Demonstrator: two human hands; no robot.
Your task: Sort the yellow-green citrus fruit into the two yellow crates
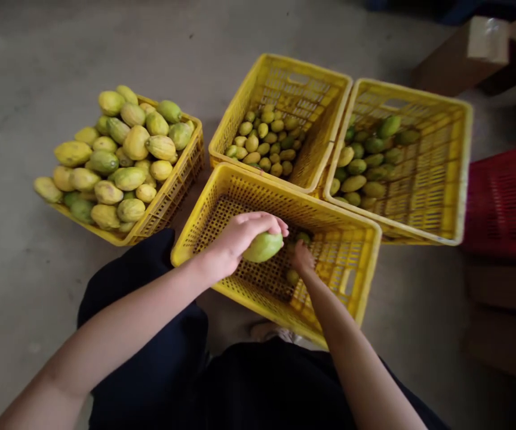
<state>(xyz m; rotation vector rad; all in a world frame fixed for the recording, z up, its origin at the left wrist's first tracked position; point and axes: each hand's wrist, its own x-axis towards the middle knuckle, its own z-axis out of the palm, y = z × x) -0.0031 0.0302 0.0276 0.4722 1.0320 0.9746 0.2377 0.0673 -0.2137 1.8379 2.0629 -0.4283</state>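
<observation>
My left hand (251, 236) is wrapped over a green papaya (263, 248), held above the near yellow crate (186, 242). Down inside that crate, toward its right end, my right hand (303, 258) has its fingers closed against another green papaya (303, 237), which is partly hidden by the hand. A yellowish papaya (292, 276) lies on the crate floor just below my right hand. Most of the crate's perforated bottom shows bare.
On the left, a yellow crate (190, 161) is heaped above its rim with yellow-green papayas (136, 142). Two deep yellow crates, a middle one (280, 63) and a right one (461, 173), hold more fruit beyond. A red crate (506, 200) and cardboard boxes (464, 54) stand at right.
</observation>
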